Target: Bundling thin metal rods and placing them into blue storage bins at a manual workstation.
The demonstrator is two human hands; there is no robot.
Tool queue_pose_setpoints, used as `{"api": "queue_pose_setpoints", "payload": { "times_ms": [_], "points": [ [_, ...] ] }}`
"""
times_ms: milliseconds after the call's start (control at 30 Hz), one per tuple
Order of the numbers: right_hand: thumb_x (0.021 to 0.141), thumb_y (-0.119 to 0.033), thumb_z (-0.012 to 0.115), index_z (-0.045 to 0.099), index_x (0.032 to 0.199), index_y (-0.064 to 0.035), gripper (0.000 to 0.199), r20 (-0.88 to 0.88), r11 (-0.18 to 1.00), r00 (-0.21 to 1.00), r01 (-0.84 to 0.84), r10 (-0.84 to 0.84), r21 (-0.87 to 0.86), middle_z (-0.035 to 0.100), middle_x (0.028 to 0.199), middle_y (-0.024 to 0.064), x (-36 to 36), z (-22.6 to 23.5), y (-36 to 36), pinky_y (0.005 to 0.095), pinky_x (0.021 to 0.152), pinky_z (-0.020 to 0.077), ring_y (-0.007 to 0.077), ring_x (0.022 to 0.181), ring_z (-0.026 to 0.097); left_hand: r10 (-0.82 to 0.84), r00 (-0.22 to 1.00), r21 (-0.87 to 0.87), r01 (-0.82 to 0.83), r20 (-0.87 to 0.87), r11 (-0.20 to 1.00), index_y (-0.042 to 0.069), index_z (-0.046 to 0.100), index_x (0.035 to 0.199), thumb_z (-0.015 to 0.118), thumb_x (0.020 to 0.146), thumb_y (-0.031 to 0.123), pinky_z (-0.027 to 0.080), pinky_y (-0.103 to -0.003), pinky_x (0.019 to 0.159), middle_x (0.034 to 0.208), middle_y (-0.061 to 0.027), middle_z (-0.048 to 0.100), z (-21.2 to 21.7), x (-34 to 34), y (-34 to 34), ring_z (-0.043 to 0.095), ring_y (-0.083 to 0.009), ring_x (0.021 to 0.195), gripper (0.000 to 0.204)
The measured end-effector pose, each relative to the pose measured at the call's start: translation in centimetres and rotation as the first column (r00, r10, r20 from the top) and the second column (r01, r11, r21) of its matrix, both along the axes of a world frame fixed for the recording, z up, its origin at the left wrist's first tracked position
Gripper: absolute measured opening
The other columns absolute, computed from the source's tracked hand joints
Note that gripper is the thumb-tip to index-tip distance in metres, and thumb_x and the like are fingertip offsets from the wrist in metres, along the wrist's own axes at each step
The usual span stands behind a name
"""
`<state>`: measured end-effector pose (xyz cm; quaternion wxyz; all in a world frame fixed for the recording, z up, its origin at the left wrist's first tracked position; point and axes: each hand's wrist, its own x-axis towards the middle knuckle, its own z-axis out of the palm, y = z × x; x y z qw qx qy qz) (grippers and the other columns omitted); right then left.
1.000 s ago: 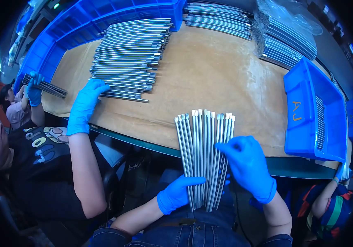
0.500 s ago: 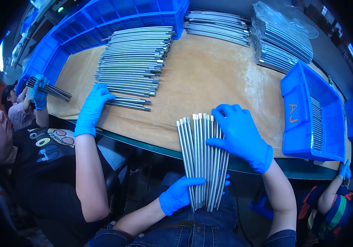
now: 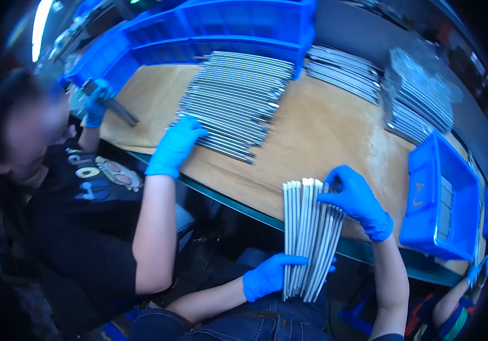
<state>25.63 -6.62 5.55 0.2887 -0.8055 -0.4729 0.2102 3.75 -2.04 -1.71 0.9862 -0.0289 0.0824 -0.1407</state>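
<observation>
Silvery metal rods (image 3: 304, 233), slender, pale-tipped, loosely fanned

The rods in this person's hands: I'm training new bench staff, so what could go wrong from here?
The rods fan out toward their upper ends while the left hand grips them low, so outer ones might slip free.
Their lower ends are over the person's lap, off the table, so a slipping rod could drop.
The right hand, at the upper ends, might knock some out of line.
</observation>
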Motion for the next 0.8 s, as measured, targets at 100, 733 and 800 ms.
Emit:
{"api": "queue_pose_setpoints", "payload": {
  "times_ms": [100,733,800],
  "points": [
    [0.078,-0.019,0.068,0.058,0.086,-0.0036,0.020,-0.486,0.998,0.871,0.063,-0.070,-0.031,0.056,0.075,0.0029,0.8,0.5,0.3,0.0236,0.057,0.0440,0.0101,0.059,0.052,-0.011,1.000,-0.054,0.013,0.026,0.998,-0.004,0.024,0.139,0.049,0.088,0.009,0.035,-0.045,0.104,0.137,-0.0252,0.036,-0.2,0.0,0.0,0.037,-0.0344,0.128,0.058],
    [0.093,-0.023,0.050,0.060,0.109,-0.0003,0.030,-0.792,0.776,0.547,0.363,0.270,0.515,0.062,0.089,0.0068,-2.8,8.3,12.4,0.0277,0.079,0.0507,0.0190,0.092,0.062,0.022,0.998,-0.137,-0.013,0.064,0.990,-0.001,0.039,0.133,0.048,0.092,0.019,0.034,-0.046,0.104,0.132,-0.0203,0.045,-1.6,-0.3,-1.0,0.044,-0.0315,0.123,0.046],
    [0.093,-0.023,0.049,0.059,0.109,0.0000,0.030,-0.794,0.801,0.543,0.330,0.272,0.500,0.063,0.089,0.0077,-4.5,8.5,13.3,0.0281,0.079,0.0511,0.0194,0.092,0.062,0.007,0.998,-0.148,0.001,0.057,0.989,-0.001,0.039,0.133,0.048,0.093,0.020,0.035,-0.046,0.104,0.131,-0.0202,0.046,-1.8,-0.1,-1.0,0.045,-0.0311,0.123,0.046]
  ]
}}
